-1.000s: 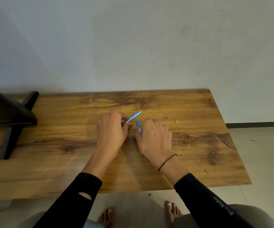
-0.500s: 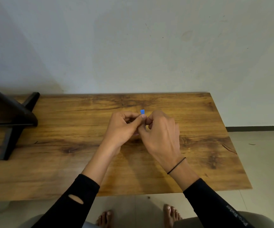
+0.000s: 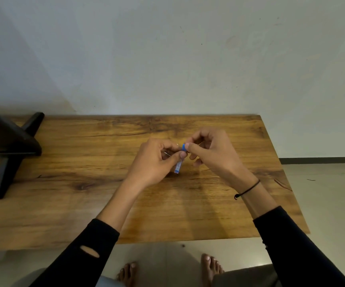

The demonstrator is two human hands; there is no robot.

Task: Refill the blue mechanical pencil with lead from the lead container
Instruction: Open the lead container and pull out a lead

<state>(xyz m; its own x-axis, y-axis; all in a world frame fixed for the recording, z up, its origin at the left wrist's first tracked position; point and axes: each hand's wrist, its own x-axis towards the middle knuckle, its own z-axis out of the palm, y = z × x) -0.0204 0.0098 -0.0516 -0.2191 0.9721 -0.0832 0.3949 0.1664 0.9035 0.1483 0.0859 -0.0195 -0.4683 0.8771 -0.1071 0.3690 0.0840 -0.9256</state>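
While left hand (image 3: 157,160) grips lead container (image 3: 178,165), right hand (image 3: 210,150) pinches blue cap (image 3: 183,147); black stand (image 3: 8,146) well left.

Plain pale wall (image 3: 167,59) behind a wood-grain table (image 3: 84,204), dark stand (image 3: 8,146) at its left end, light tiled floor (image 3: 328,193) with dark baseboard (image 3: 322,160) to the right.

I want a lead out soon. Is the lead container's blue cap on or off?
Cannot tell for sure. The right hand pinches the blue cap right at the top of the lead container, which the left hand holds; any gap is hidden.
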